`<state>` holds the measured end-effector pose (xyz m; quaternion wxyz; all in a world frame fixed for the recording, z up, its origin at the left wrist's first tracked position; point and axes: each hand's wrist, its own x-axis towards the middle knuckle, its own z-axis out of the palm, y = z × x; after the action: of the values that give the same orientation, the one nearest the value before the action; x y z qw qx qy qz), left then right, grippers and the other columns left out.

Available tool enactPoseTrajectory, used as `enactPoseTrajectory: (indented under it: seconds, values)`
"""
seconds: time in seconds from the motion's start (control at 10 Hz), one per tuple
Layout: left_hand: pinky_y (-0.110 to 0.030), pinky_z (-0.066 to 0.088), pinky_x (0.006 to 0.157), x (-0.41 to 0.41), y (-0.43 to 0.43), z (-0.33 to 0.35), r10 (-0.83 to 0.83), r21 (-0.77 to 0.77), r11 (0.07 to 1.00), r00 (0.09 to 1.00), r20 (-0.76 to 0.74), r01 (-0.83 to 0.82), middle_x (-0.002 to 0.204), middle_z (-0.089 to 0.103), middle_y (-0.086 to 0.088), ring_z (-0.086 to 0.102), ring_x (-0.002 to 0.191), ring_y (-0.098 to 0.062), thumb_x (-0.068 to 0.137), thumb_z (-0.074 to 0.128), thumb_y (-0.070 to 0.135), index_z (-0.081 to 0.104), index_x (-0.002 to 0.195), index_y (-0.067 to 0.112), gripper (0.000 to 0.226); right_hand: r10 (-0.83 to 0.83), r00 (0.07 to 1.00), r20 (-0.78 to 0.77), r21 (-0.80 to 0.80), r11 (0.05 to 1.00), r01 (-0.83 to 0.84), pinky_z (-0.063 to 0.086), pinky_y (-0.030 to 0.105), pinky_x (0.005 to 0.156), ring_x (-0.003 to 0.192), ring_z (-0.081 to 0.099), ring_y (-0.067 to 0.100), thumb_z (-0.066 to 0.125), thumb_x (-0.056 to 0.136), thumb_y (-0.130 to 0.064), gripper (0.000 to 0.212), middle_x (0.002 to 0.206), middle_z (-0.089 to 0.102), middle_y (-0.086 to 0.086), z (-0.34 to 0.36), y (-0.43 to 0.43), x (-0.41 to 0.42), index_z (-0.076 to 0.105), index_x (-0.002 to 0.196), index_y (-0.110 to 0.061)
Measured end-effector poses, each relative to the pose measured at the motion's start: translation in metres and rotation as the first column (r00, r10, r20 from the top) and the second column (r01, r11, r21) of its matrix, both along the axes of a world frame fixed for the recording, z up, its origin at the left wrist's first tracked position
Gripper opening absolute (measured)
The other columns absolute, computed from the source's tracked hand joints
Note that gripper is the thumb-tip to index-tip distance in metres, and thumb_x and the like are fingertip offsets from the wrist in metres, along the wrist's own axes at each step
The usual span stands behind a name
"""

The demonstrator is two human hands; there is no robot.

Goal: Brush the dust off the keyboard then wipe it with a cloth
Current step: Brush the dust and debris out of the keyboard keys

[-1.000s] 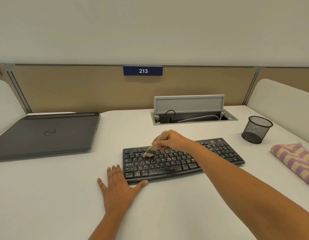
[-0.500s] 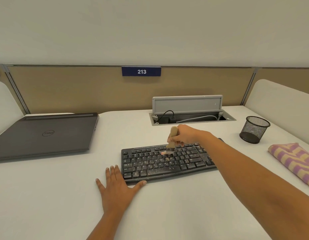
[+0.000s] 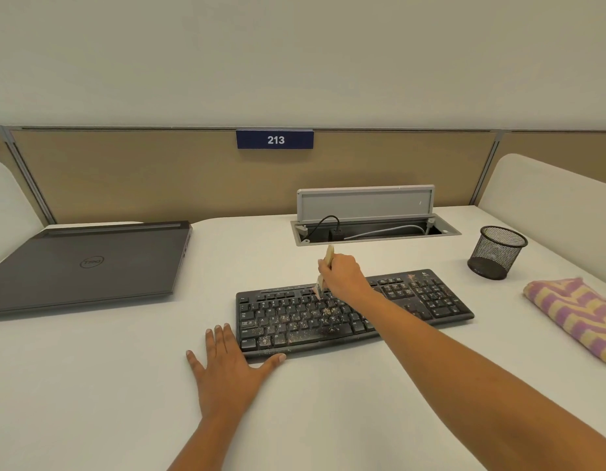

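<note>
right hand (image 3: 344, 276) grips small wooden-handled brush (image 3: 329, 254), bristles at top row of dusty black keyboard (image 3: 427, 297). keyboard's long axis runs left-right; dust sits nearer and left of bristles. left hand (image 3: 226, 368) flat, fingers straight, beside near-left corner.

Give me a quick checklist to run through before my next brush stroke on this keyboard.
1. Right hand grips brush: ok.
2. Bristles down on the upper rows of the keyboard: ok.
3. Left hand flat on desk at the keyboard's near left corner: ok.
4. Letter keys free of dust: not ok, specks all over.
5. Cloth lying ready on the right: ok.
6. Gaps between keys cleared: cannot tell.
</note>
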<state>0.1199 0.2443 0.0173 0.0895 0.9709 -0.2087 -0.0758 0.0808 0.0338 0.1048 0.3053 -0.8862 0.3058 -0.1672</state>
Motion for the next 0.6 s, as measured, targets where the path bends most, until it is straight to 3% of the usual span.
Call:
enactPoseTrajectory:
  seconds: [0.1, 0.2, 0.3, 0.4, 0.5, 0.6]
  values:
    - [-0.053, -0.001, 0.115, 0.0, 0.0, 0.0, 0.0, -0.005, 1.0, 1.0, -0.002, 0.0, 0.161, 0.002, -0.004, -0.007, 0.147, -0.018, 0.024, -0.031, 0.092, 0.0, 0.152, 0.008, 0.155, 0.027, 0.998, -0.052, -0.015, 1.0, -0.028, 0.041, 0.03, 0.059, 0.072, 0.052, 0.024, 0.038, 0.1, -0.021, 0.032, 0.076, 0.055, 0.014, 0.003, 0.0, -0.001, 0.053, 0.081, 0.001]
    - [-0.053, -0.001, 0.115, 0.0, 0.0, 0.0, -0.002, -0.001, 1.0, 1.0, -0.002, 0.002, 0.161, 0.002, -0.005, -0.007, 0.147, -0.018, 0.024, -0.031, 0.092, 0.0, 0.152, 0.008, 0.155, 0.058, 0.992, -0.116, -0.013, 0.998, -0.06, 0.04, 0.028, 0.059, 0.073, 0.052, 0.024, 0.038, 0.099, -0.019, 0.031, 0.076, 0.053, 0.011, 0.012, -0.001, 0.003, 0.056, 0.087, 0.002]
    - [-0.053, -0.001, 0.115, 0.0, 0.0, -0.001, -0.003, 0.001, 1.0, 1.0, -0.002, 0.003, 0.161, 0.002, -0.004, -0.007, 0.147, -0.018, 0.024, -0.031, 0.092, 0.0, 0.152, 0.008, 0.155, 0.039, 0.997, -0.069, 0.013, 0.999, -0.039, 0.047, 0.035, 0.067, 0.077, 0.058, 0.029, 0.038, 0.099, -0.02, 0.037, 0.09, 0.062, 0.021, 0.019, -0.003, 0.008, 0.061, 0.1, 0.008]
    - [-0.053, -0.002, 0.115, 0.001, 0.0, -0.001, -0.002, -0.004, 1.0, 1.0, -0.003, 0.002, 0.161, 0.002, -0.004, -0.008, 0.147, -0.018, 0.025, -0.03, 0.092, -0.001, 0.152, 0.008, 0.154, 0.011, 1.0, 0.014, 0.006, 1.0, -0.011, 0.047, 0.035, 0.069, 0.076, 0.058, 0.028, 0.039, 0.1, -0.024, 0.037, 0.081, 0.059, 0.016, 0.019, -0.004, 0.01, 0.061, 0.09, 0.005]
    - [-0.053, -0.002, 0.115, 0.001, 0.0, -0.001, -0.002, -0.002, 1.0, 1.0, -0.003, 0.002, 0.161, 0.002, -0.005, -0.008, 0.147, -0.018, 0.025, -0.031, 0.092, -0.001, 0.152, 0.008, 0.155, 0.016, 1.0, -0.008, -0.014, 1.0, -0.016, 0.034, 0.021, 0.05, 0.056, 0.046, 0.015, 0.038, 0.1, -0.025, 0.037, 0.061, 0.046, 0.002, 0.012, -0.002, 0.006, 0.05, 0.072, -0.005]
    - [-0.053, -0.002, 0.115, 0.001, 0.0, -0.001, -0.003, -0.008, 1.0, 1.0, -0.002, 0.003, 0.161, 0.002, -0.005, -0.008, 0.147, -0.018, 0.025, -0.03, 0.092, -0.001, 0.152, 0.008, 0.155, 0.048, 0.996, -0.073, -0.037, 0.998, -0.051, 0.033, 0.02, 0.049, 0.059, 0.048, 0.017, 0.037, 0.101, -0.024, 0.034, 0.061, 0.045, 0.002, 0.007, 0.0, 0.004, 0.05, 0.077, -0.003]
